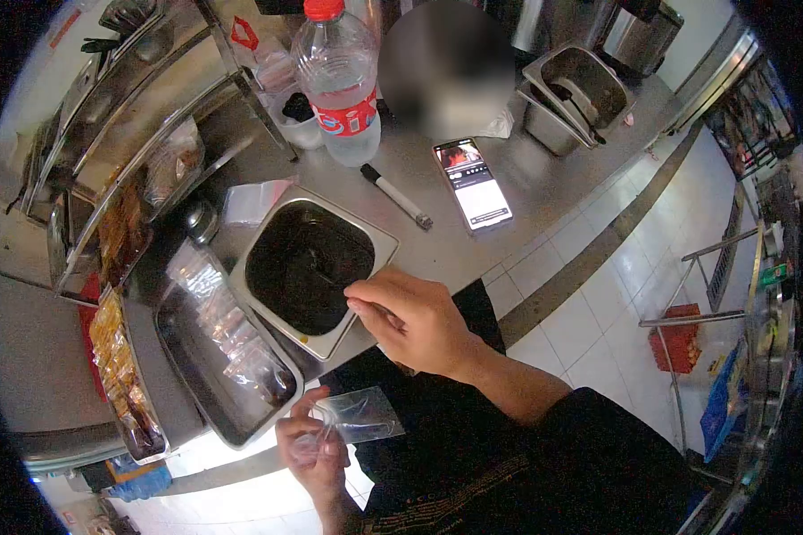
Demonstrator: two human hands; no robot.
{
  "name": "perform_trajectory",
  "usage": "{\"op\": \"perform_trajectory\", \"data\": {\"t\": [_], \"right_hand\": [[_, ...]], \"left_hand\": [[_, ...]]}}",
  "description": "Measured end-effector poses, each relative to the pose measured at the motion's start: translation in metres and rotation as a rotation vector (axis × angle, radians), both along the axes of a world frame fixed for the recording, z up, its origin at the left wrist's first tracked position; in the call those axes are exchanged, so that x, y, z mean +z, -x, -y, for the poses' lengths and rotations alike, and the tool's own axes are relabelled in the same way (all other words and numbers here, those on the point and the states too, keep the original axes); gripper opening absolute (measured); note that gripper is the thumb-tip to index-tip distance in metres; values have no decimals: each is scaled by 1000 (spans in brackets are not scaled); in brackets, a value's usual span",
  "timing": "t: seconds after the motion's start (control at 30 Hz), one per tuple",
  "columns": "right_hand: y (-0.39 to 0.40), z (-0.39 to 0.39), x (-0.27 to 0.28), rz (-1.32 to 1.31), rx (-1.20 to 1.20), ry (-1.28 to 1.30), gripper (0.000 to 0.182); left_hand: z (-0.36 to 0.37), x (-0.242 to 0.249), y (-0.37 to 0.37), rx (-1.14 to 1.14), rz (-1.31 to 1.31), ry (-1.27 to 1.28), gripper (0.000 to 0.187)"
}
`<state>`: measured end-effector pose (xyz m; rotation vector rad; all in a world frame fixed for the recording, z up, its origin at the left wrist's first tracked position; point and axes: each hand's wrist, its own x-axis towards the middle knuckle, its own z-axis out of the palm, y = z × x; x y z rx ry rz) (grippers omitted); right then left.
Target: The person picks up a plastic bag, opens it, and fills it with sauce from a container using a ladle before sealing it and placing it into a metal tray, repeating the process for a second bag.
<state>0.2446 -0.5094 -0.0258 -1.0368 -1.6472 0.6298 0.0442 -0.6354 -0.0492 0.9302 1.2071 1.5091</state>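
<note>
My right hand is closed in a pinch at the near right rim of a square steel pan. Dark sauce fills much of this pan, and a thin streak, perhaps a utensil, shows in it near my fingertips. What the pinch holds, I cannot make out. Lower down, my left hand grips a small clear plastic bag, which looks empty. Left of the pan, small filled clear sachets lie in a row in a shallow metal tray.
Beyond the pan are a black marker, a lit phone and a large red-capped bottle. Steel containers stand at the back right. A narrow tray of brown packets is at far left, below a metal rack.
</note>
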Motion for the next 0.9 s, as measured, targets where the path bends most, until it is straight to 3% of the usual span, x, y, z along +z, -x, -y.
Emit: {"op": "perform_trajectory", "data": {"t": [0.17,0.3,0.47,0.57,0.8,0.9], "right_hand": [[3,-1,-8,-26,-4,-2,13],[6,1,-18,-123,12,6,14],[5,8,-20,-655,8,481,15],[-3,6,-19,-853,-26,613,18],[-15,8,-26,-1185,-37,670,22],[-13,8,-29,-1216,-43,657,23]], "left_hand": [[-6,23,-16,73,4,-13,78],[-2,5,6,64,-18,-14,82],[3,8,18,136,268,137,82],[6,-4,26,16,485,-68,86],[1,-6,37,53,282,-158,105],[-16,17,25,95,226,-226,102]]}}
